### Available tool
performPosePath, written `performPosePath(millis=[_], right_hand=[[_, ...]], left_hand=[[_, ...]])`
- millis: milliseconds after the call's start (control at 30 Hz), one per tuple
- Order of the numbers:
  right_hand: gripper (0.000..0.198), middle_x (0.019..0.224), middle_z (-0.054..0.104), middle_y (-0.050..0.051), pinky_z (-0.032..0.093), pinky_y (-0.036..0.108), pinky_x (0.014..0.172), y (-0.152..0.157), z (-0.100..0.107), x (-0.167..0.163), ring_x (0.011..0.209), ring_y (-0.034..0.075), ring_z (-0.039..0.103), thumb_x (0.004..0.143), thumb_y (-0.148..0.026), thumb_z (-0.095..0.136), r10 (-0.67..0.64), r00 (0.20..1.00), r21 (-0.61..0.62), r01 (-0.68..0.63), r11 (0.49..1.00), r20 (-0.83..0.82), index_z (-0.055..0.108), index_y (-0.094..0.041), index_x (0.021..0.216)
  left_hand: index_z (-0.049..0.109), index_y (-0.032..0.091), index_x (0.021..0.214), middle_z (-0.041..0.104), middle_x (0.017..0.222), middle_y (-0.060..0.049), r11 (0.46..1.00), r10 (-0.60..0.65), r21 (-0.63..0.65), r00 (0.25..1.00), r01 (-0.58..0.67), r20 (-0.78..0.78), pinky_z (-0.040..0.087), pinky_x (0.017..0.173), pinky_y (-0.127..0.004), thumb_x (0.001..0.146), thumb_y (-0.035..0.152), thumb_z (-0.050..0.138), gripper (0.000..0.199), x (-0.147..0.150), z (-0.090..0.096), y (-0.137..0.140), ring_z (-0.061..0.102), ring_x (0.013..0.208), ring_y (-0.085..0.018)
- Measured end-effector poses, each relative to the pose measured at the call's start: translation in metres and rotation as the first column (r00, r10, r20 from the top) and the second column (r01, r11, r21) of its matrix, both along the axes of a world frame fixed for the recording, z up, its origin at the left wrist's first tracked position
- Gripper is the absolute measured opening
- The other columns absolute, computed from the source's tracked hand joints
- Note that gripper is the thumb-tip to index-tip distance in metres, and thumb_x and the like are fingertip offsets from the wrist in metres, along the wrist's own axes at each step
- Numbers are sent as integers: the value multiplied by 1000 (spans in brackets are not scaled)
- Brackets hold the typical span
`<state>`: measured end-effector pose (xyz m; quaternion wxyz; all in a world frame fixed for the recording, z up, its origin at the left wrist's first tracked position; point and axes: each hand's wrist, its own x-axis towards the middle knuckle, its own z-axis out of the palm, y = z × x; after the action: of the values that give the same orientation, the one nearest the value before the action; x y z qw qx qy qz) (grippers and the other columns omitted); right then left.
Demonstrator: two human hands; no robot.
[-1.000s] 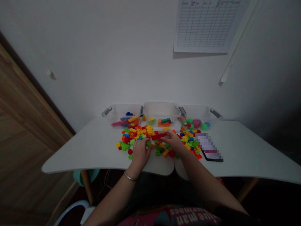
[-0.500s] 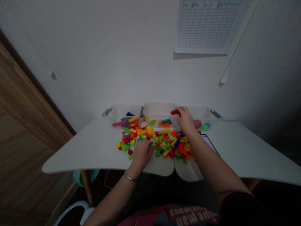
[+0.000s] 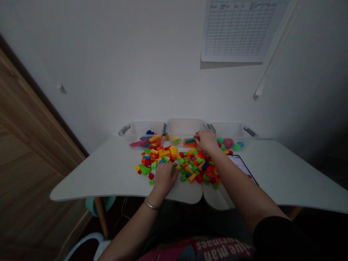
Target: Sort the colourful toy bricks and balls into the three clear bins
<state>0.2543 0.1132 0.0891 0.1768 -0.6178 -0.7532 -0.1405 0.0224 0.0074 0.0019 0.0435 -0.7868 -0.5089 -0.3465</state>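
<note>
Colourful toy building bricks (image 3: 193, 166) lie in a loose pile on a white table. At the pile's near left side rests my left hand (image 3: 164, 177), thumb and fingers curled together around something small that I cannot make out, with green and yellow bits showing at the fingertips. My right hand (image 3: 208, 142) is lowered into the middle clear bin (image 3: 185, 125), fingers closed on a red brick (image 3: 196, 137) that is mostly hidden. Right by those fingertips, a teal brick (image 3: 189, 140) lies on an orange piece (image 3: 187, 144) in the bin.
The left clear bin (image 3: 136, 127) holds pink, yellow, orange and blue pieces. In the right clear bin (image 3: 231, 128) are green, pink and blue round pieces. A phone (image 3: 241, 166) lies beside my right forearm. Behind the table (image 3: 89, 177) rises a wall with a printed sheet (image 3: 233, 36).
My right hand has moved down and slightly left with the red brick, from above the middle bin to the pieces inside it. My left hand has stayed at the pile.
</note>
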Motion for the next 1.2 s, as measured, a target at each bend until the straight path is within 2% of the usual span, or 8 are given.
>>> performPosePath(millis=[133, 233, 367, 467, 700, 867, 1000, 1200], right_hand=[[45, 121, 64, 17, 23, 51, 111, -4, 4, 3, 116, 32, 54, 85, -30, 56, 49, 998, -29, -48, 998, 37, 57, -12, 126], [51, 127, 61, 16, 26, 51, 110, -12, 8, 4, 120, 32, 51, 84, -31, 58, 97, 995, 14, -96, 995, -32, 53, -13, 132], [37, 121, 63, 12, 40, 40, 100, -26, 13, 4, 113, 27, 55, 88, -25, 50, 206, 954, 158, -174, 972, -216, 59, -15, 122], [28, 111, 66, 9, 44, 36, 96, -37, 16, 4, 105, 24, 59, 89, -24, 47, 260, 926, 173, -218, 960, -275, 65, -17, 110], [25, 114, 68, 10, 44, 35, 95, -50, 0, 15, 110, 25, 59, 88, -25, 51, 48, 980, -62, -61, 996, -191, 68, -19, 106], [37, 123, 65, 12, 47, 36, 90, -44, -27, 22, 110, 27, 61, 87, -24, 51, -94, 983, -250, 52, 967, -160, 64, -21, 121], [41, 124, 65, 15, 46, 37, 92, -37, -43, 21, 111, 27, 62, 88, -20, 48, -100, 980, -295, 44, 954, -175, 61, -19, 126], [36, 117, 69, 13, 46, 33, 93, -28, -58, 18, 106, 24, 65, 86, -18, 50, -95, 974, -306, 29, 952, -206, 65, -16, 119]], left_hand=[[65, 19, 105, 70, 100, -8, 1000, 17, -13, 1000, -18, -19, 47, 86, -41, 84, 25, 60, 22, -1, -2, 2, 62, 95, -24], [64, 20, 108, 71, 100, -8, 999, 29, -23, 999, -30, -22, 46, 87, -41, 83, 23, 63, 26, -1, -2, 2, 62, 94, -24], [64, 21, 114, 71, 98, -7, 999, 39, -25, 999, -40, -34, 45, 88, -41, 83, 25, 65, 31, 0, 0, 2, 61, 92, -24], [65, 22, 114, 70, 91, -6, 999, 28, -17, 999, -28, -35, 46, 86, -41, 84, 28, 64, 31, 0, 0, 1, 60, 90, -23], [69, 26, 106, 70, 90, -6, 1000, -11, -8, 997, 11, -71, 44, 86, -41, 84, 31, 64, 23, 1, 0, -2, 59, 93, -23], [70, 26, 102, 72, 102, -4, 997, -74, 1, 994, 74, -75, 44, 88, -42, 85, 31, 65, 19, 1, -3, 0, 59, 95, -23], [71, 26, 101, 72, 106, -4, 996, -87, -6, 993, 86, -84, 43, 89, -43, 85, 27, 64, 18, 1, -4, 2, 59, 97, -23], [70, 26, 103, 72, 108, -3, 996, -84, 1, 992, 85, -99, 43, 89, -43, 86, 25, 61, 19, 3, -5, 0, 59, 98, -24]])
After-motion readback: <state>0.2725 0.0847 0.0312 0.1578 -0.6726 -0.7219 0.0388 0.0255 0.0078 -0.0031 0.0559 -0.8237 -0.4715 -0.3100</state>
